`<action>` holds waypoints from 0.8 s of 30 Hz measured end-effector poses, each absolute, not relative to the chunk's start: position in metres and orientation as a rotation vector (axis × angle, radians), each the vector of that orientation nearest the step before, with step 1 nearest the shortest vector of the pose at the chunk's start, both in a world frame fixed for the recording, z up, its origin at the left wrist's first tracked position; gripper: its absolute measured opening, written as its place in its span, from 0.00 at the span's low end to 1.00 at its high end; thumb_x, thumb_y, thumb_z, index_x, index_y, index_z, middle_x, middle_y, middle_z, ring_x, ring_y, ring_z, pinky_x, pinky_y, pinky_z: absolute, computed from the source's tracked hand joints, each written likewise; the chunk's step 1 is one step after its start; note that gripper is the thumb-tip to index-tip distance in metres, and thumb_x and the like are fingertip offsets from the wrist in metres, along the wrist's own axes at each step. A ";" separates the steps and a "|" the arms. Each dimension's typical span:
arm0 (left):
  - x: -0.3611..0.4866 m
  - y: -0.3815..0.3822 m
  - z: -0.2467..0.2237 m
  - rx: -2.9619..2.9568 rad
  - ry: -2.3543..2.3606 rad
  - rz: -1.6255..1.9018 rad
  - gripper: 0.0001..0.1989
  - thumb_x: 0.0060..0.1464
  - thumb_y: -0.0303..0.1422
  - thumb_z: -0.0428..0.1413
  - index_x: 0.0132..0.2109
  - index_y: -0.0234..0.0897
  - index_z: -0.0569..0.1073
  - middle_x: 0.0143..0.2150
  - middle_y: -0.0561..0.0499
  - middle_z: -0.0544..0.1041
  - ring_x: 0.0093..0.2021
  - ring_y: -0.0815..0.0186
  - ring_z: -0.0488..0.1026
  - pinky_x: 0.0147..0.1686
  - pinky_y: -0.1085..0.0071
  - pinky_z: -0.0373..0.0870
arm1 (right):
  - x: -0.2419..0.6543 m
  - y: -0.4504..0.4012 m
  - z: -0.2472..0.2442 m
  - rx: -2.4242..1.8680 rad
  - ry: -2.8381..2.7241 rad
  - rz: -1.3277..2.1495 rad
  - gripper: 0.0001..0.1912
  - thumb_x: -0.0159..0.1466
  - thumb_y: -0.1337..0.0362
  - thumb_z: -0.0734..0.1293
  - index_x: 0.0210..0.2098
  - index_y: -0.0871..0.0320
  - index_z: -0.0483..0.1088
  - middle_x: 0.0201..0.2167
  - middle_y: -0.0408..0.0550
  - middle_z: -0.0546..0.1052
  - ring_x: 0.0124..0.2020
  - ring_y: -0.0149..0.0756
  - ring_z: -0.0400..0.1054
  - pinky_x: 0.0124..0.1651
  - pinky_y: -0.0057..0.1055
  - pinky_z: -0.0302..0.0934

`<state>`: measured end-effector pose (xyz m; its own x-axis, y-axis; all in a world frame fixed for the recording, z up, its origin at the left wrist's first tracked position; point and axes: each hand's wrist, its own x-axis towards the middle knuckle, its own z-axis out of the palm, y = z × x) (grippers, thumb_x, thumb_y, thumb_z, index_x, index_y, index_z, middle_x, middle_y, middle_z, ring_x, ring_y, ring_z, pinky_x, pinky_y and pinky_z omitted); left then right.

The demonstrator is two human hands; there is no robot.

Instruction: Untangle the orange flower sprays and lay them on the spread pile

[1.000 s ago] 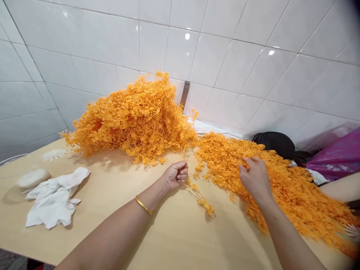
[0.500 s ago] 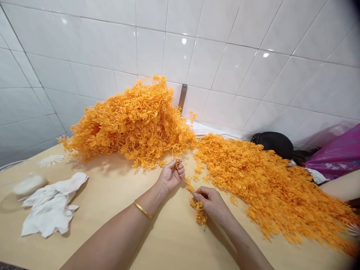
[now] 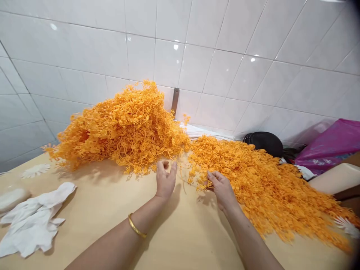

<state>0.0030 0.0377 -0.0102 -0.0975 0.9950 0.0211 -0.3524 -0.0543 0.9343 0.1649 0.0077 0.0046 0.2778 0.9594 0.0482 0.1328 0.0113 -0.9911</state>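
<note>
My left hand is raised at the front edge of a tall heap of orange artificial foliage. Its thumb stands apart from the curled fingers, and nothing shows between them. A gold bangle circles the left wrist. My right hand pinches an orange sprig between thumb and fingertips, beside a lower, spread-out pile of orange sprigs. Thin orange strands lie in the gap between both hands. The sprig's far end merges visually with the pile.
On the left of the table lie a crumpled white cloth, a whitish rounded object and a white petal-shaped piece. A black pouch and a purple bag sit at the back right. A tiled wall closes the rear.
My left hand has opened from its grip on a strand. The right hand has moved up and to the right with a sprig, closer to the lower pile. The view has shifted slightly right.
</note>
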 end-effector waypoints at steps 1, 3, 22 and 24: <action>0.003 0.035 -0.008 1.062 1.032 1.559 0.11 0.45 0.39 0.55 0.31 0.39 0.62 0.29 0.53 0.64 0.29 0.71 0.62 0.26 0.77 0.56 | 0.164 0.007 0.002 -1.426 -1.161 0.797 0.15 0.54 0.52 0.61 0.20 0.56 0.56 0.15 0.38 0.60 0.18 0.29 0.55 0.23 0.26 0.51; 0.005 0.028 -0.006 1.386 1.092 1.666 0.10 0.47 0.38 0.53 0.26 0.37 0.64 0.27 0.52 0.64 0.30 0.70 0.61 0.28 0.76 0.56 | 0.160 0.005 -0.002 -1.489 -1.308 0.557 0.15 0.56 0.54 0.59 0.20 0.56 0.55 0.14 0.37 0.57 0.17 0.28 0.52 0.22 0.26 0.47; 0.016 0.033 -0.019 0.649 0.679 0.910 0.07 0.46 0.29 0.52 0.23 0.30 0.68 0.19 0.50 0.70 0.21 0.70 0.67 0.25 0.73 0.62 | 0.146 -0.013 -0.001 -1.377 -1.703 0.329 0.10 0.59 0.59 0.58 0.28 0.58 0.65 0.20 0.42 0.66 0.23 0.30 0.59 0.28 0.28 0.52; 0.017 0.032 -0.021 0.732 0.674 0.890 0.07 0.45 0.29 0.54 0.23 0.30 0.68 0.19 0.50 0.69 0.21 0.71 0.66 0.25 0.73 0.62 | 0.149 -0.006 -0.003 -1.343 -1.502 0.496 0.11 0.58 0.57 0.59 0.29 0.58 0.65 0.23 0.43 0.68 0.26 0.31 0.61 0.29 0.27 0.54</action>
<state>0.0168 0.0322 -0.0207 0.4644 0.8602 -0.2107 -0.4361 0.4292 0.7909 0.1494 -0.0063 -0.0034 0.1382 0.9039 0.4048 0.4855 0.2944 -0.8231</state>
